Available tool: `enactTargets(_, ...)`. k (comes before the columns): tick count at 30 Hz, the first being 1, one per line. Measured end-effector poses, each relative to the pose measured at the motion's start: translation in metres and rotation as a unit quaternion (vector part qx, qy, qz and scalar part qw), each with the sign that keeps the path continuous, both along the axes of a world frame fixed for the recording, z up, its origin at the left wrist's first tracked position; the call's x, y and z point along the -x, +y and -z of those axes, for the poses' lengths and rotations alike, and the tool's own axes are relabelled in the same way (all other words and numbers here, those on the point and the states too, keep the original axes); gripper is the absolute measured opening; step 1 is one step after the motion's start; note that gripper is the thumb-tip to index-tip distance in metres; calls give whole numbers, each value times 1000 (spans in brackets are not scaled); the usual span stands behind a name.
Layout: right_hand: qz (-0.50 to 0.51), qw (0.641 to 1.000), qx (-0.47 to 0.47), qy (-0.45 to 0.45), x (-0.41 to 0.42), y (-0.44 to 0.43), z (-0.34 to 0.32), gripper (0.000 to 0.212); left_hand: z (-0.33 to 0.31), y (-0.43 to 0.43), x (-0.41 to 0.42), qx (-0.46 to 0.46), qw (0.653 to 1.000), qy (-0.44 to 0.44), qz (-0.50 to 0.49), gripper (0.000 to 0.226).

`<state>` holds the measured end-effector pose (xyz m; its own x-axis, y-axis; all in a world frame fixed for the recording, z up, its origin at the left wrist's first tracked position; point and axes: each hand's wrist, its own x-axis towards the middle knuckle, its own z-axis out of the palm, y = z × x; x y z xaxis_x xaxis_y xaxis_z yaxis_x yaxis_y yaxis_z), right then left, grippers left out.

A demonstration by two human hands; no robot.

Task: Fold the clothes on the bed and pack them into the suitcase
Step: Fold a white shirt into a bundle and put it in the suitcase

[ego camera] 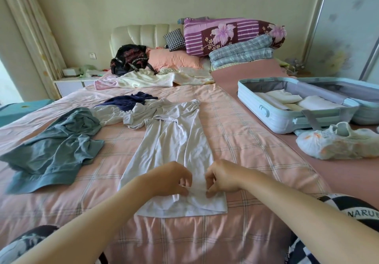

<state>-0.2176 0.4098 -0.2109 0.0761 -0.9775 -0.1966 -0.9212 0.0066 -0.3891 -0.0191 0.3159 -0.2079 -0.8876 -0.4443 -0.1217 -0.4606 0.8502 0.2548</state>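
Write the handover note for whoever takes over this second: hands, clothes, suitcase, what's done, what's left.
Left hand and right hand: both pinch the near end of the long white garment, spread lengthwise on the pink checked bedsheet.
Done: folded white items lie in the open light-blue suitcase on the right.
Left: finish folding this one; then the grey-blue garment, crumpled white garment and navy garment, all unfolded; pack them.

Backpack (129, 58) & pink pillow (174, 58) by headboard (143, 34), nightstand (71, 83) on L.
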Motion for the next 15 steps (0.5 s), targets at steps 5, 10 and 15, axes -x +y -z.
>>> enactTargets(5, -13, 995, -90, -39, 6, 4, -3, 13, -13, 0, -4, -112, 983, -145, -22, 14)
enactTargets(10, 8, 992, -103, -75, 9, -14, -11, 17, -21, -19, 10, -155, 979, -116, -66, 26)
enactTargets(15, 78, 991, 107, 16, 18, -57, -12, 23, -13, -74, 34, 36, 968, 129, -210, 18)
